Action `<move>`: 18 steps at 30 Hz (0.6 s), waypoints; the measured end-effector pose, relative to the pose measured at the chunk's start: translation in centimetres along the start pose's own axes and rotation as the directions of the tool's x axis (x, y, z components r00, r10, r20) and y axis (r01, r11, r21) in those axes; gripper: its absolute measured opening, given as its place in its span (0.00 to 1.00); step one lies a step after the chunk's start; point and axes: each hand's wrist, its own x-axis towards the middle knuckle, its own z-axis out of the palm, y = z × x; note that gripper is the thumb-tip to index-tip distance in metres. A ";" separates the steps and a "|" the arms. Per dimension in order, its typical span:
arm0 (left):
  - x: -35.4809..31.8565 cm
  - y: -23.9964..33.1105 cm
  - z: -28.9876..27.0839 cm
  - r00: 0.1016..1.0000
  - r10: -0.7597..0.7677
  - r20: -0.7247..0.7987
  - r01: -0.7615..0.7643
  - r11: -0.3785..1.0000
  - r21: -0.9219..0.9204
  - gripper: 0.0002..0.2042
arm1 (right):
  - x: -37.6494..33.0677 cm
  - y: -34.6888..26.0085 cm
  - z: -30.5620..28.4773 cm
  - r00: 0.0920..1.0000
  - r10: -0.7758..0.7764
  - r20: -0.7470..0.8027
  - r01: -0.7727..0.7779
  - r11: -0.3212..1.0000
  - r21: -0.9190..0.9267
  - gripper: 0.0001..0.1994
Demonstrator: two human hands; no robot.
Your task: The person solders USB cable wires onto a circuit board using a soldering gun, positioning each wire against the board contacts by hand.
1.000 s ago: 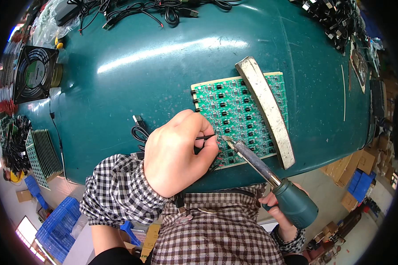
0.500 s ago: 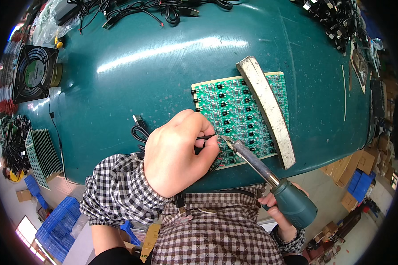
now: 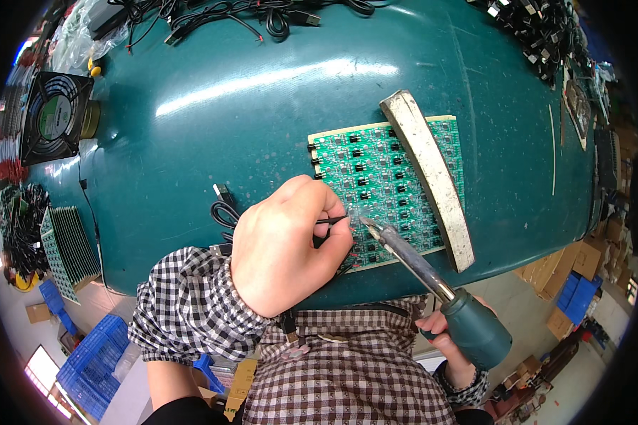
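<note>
My left hand [image 3: 283, 241] pinches the end of a thin black cable [image 3: 332, 220] at the left part of a green circuit board panel [image 3: 383, 177]. Behind this hand, the cable's coil and USB plug [image 3: 222, 193] lie on the table. My right hand [image 3: 450, 340] is wrapped round the green handle of a soldering iron [image 3: 432, 278], whose tip points at the board just right of the left fingertips. A wisp of smoke hangs near the tip. Across the panel's right part rests a curved, worn metal bar [image 3: 429, 180].
A green mat [image 3: 213, 149] covers the table. Black USB cables [image 3: 276, 21] lie along the far edge, with a pile of plugs [image 3: 535, 35] at far right. On the left are a fan [image 3: 55, 119] and a stack of boards [image 3: 69, 248]. A blue crate [image 3: 96, 365] stands below.
The soldering iron has drawn back slightly to the right, its tip leaving the spot beside my left fingertips. Smoke now shows there. My left hand has hardly moved.
</note>
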 end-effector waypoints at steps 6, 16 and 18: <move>-0.1 0.0 -0.1 1.000 -0.001 -0.001 0.001 1.000 0.000 0.06 | -0.2 0.4 -0.1 0.998 0.056 -0.036 -0.050 0.986 0.157 0.27; -0.6 -0.2 -0.2 0.996 0.081 -0.042 -0.077 0.991 0.109 0.07 | 4.3 0.6 -2.8 0.980 -0.198 -0.028 0.180 0.811 0.556 0.28; -0.9 0.9 -1.4 0.985 0.164 -0.055 -0.142 0.949 0.281 0.10 | 5.9 0.8 -4.3 0.974 -0.210 -0.089 0.211 0.684 0.699 0.26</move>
